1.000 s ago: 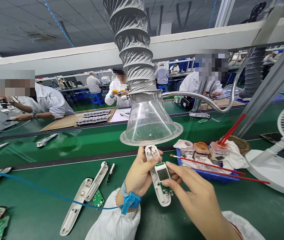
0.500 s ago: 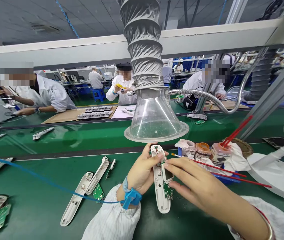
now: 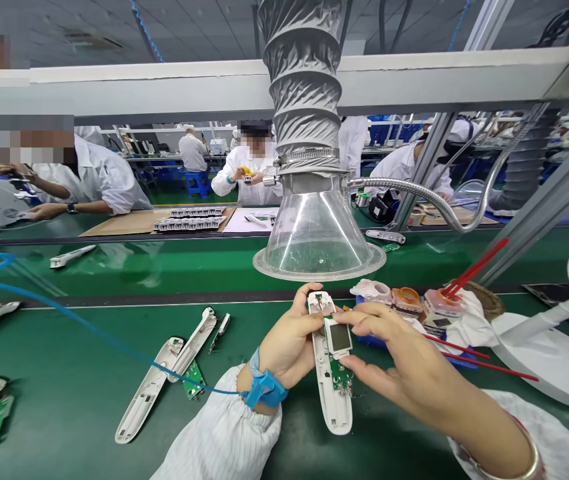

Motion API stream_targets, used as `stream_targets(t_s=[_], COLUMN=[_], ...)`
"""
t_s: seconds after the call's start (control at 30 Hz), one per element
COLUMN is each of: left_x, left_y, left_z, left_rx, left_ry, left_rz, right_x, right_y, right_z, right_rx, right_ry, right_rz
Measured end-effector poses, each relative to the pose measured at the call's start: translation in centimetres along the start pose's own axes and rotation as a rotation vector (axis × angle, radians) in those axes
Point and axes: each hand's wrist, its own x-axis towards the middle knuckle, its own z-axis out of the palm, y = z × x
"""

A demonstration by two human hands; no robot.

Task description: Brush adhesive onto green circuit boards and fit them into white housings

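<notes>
My left hand (image 3: 291, 343) grips the upper end of a long white plastic housing half (image 3: 337, 417), its hollow side facing up. A green circuit board (image 3: 341, 377) with a small grey display screen (image 3: 339, 337) lies over the housing. My right hand (image 3: 409, 360) pinches the board by the screen's edges, thumb below and fingers above. Whether the board is seated in the housing I cannot tell. A blue wrist strap (image 3: 265, 391) with a coiled cord circles my left wrist. Left of my hands lie more white housing halves (image 3: 147, 400) and a green circuit board (image 3: 194, 381).
A clear fume hood (image 3: 319, 243) hangs just above my hands. To the right stand small jars (image 3: 407, 300) with red-handled brushes, and a white fan (image 3: 539, 353). Beyond the bench runs a green conveyor belt (image 3: 174, 270); co-workers sit across it.
The screen on the circuit board has turned to face up more and now shows fully over the housing. My right hand's fingers have shifted to its edges. The camera view has shifted slightly.
</notes>
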Motion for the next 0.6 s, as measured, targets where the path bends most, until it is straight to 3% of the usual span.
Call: stream_targets(t_s=[0.2,0.43,0.6], left_x=[-0.1,-1.0,-1.3], left_y=[-0.5,-1.5,-2.1], left_z=[0.2,1.4,1.6], left_rx=[-0.071,-0.019,-0.065], left_ry=[0.017,0.146,0.116], left_rz=[-0.017,0.13,0.204], right_x=[0.5,1.0,1.0], right_y=[0.1,-0.1,-0.2], right_z=[-0.1,-0.4,-0.6], right_rx=[0.023,0.034,-0.018], right_ry=[0.013,-0.005,-0.033], right_rz=[0.036,0.05,0.018])
